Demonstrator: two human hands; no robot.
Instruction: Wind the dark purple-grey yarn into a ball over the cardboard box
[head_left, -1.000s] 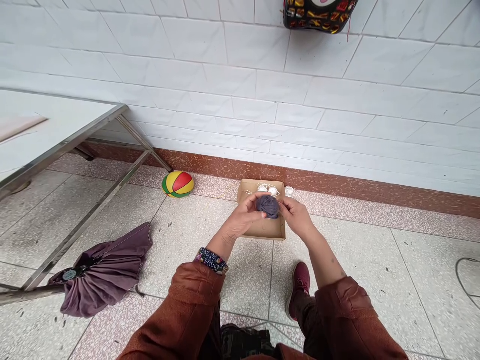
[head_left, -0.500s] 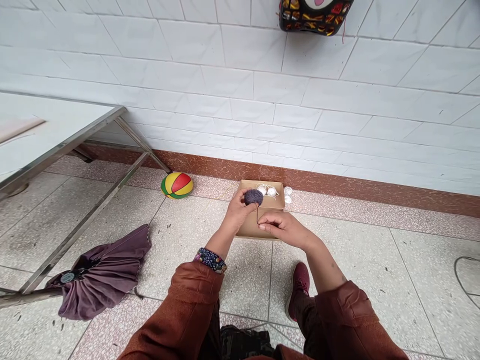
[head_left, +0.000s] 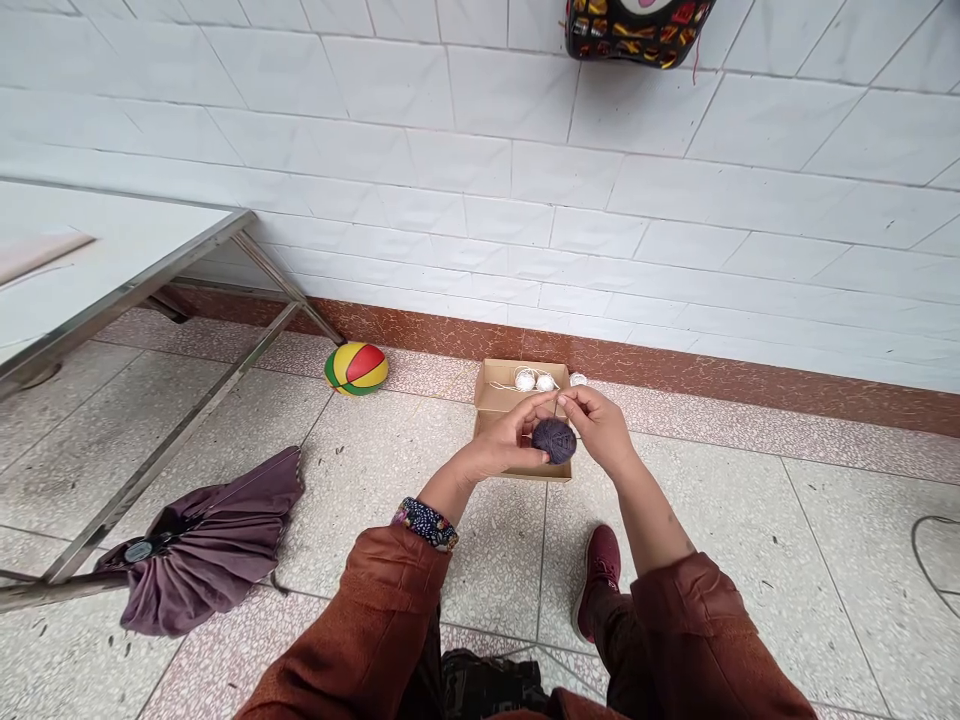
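Observation:
A dark purple-grey ball of yarn [head_left: 554, 441] is held between the thumb and fingers of my left hand [head_left: 504, 443]. My right hand [head_left: 598, 424] is just to its right, thumb and forefinger pinching the yarn strand [head_left: 556, 403] at the ball's upper side. Both hands are above an open cardboard box [head_left: 486, 378] on the floor, and they cover part of its near half. Two small white yarn balls [head_left: 525, 381] with loose white strands lie in the far part of the box. Another white ball [head_left: 578, 380] is beside the box, partly hidden by my right hand.
Left of the box a yellow, red and green ball [head_left: 357, 369] rests by a metal-framed table [head_left: 244, 218]. A folded purple umbrella [head_left: 217, 550] lies on the tiled floor. A patterned black basket [head_left: 637, 35] is against the white wall. My maroon shoe [head_left: 602, 565] is below.
The dark yarn ball and my left hand have moved right and nearer to me. My right hand has gone up from below the ball to its upper right, still pinching the strand.

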